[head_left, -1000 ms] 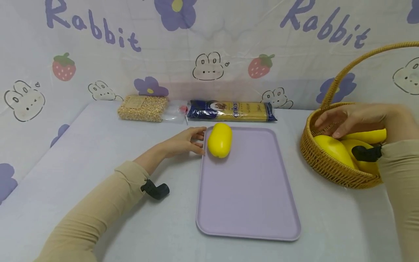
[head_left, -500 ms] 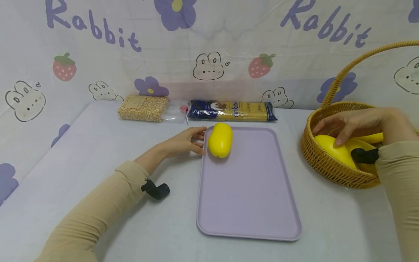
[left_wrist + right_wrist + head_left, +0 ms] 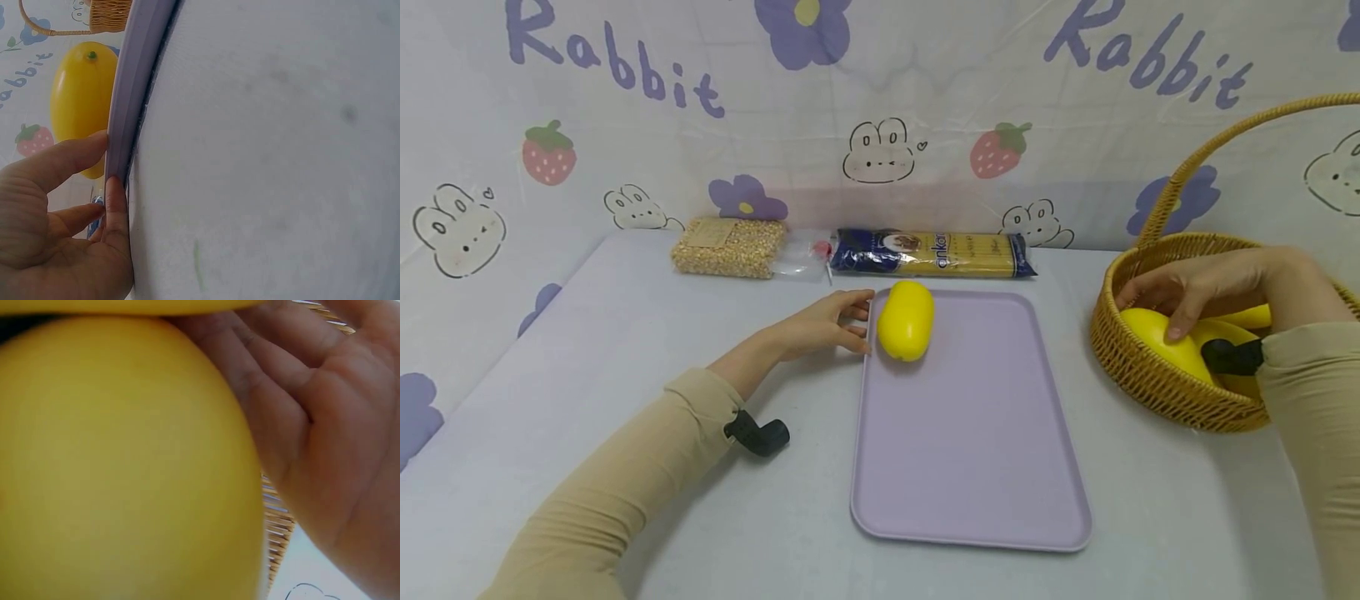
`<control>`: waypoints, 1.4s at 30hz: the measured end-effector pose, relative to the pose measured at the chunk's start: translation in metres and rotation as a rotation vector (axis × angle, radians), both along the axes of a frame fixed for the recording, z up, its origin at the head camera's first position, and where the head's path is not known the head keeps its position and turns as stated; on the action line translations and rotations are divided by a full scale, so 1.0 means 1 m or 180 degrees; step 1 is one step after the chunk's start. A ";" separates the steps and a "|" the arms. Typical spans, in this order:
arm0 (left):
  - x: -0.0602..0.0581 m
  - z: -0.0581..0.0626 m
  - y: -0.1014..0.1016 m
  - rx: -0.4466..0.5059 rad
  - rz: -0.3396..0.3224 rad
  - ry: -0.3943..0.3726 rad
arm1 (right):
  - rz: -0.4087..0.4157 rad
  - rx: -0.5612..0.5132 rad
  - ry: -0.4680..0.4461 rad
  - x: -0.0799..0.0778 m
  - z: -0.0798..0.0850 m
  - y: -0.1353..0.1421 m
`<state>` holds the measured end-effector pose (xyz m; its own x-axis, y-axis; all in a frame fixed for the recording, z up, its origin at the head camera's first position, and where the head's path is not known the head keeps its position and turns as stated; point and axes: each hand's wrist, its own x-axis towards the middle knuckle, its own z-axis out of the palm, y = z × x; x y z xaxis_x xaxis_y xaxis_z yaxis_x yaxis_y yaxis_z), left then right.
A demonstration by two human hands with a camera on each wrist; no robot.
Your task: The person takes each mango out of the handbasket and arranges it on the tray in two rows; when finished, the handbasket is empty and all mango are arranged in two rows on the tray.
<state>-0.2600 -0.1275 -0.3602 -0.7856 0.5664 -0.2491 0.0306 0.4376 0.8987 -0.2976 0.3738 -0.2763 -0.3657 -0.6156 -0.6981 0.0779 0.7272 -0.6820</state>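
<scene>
A yellow melon [image 3: 906, 321], smooth and oblong with a small green stem spot, lies on the far left part of the lilac tray [image 3: 970, 433]. My left hand [image 3: 820, 325] rests against the tray's left rim, thumb and fingertips touching the edge with the fingers loosely bent. Inside the wicker basket [image 3: 1157, 392] on the right, my right hand [image 3: 1217, 283] grips another yellow melon [image 3: 1157, 337], its thumb on top and its fingers over the far side. In the right wrist view a large yellow fruit [image 3: 125, 462] fills the left, beside the palm.
Other yellow fruit [image 3: 1243, 318] lies in the basket, partly hidden by the hand and the black wrist mount. Behind the tray are a bag of corn kernels [image 3: 730, 248] and a pack of spaghetti [image 3: 932, 254]. A tall handle [image 3: 1195, 158] arches over the basket.
My right hand has lowered slightly into the basket, and its thumb has come down onto the melon. The left hand, the tray and the melon on it have stayed still.
</scene>
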 end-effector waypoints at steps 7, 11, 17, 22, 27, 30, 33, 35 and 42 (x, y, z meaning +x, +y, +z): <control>0.000 0.000 0.000 0.0002 0.0013 -0.0003 | 0.0029 0.0078 0.0090 0.000 0.000 -0.003; 0.000 0.000 0.000 0.0015 0.0022 -0.0026 | 0.0037 0.0032 0.0112 0.001 0.002 -0.006; -0.002 -0.001 0.000 0.0025 -0.0006 -0.0021 | -0.0067 -0.0069 0.0259 0.006 0.004 -0.004; -0.002 -0.001 0.001 0.0020 -0.0032 -0.0009 | -0.0232 -0.0455 0.0990 0.013 0.013 0.012; 0.000 0.001 0.001 0.0019 -0.0024 0.0008 | -0.0573 -0.0614 0.1504 0.021 0.033 0.014; 0.000 0.001 0.001 0.0022 -0.0022 0.0007 | -0.0709 -0.0742 0.1599 0.026 0.044 0.004; 0.000 0.001 0.001 0.0022 -0.0004 -0.0005 | -0.0762 -0.0903 0.1827 0.029 0.051 -0.011; -0.001 0.000 0.001 0.0019 0.0012 -0.0018 | -0.0803 -0.1079 0.1903 0.029 0.054 -0.021; -0.001 0.000 0.000 0.0001 0.0027 -0.0020 | -0.0767 -0.1599 0.1808 0.026 0.063 -0.054</control>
<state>-0.2607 -0.1273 -0.3606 -0.7889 0.5597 -0.2538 0.0212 0.4375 0.8990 -0.2720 0.3196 -0.2131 -0.7456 -0.6660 -0.0247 -0.2643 0.3295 -0.9064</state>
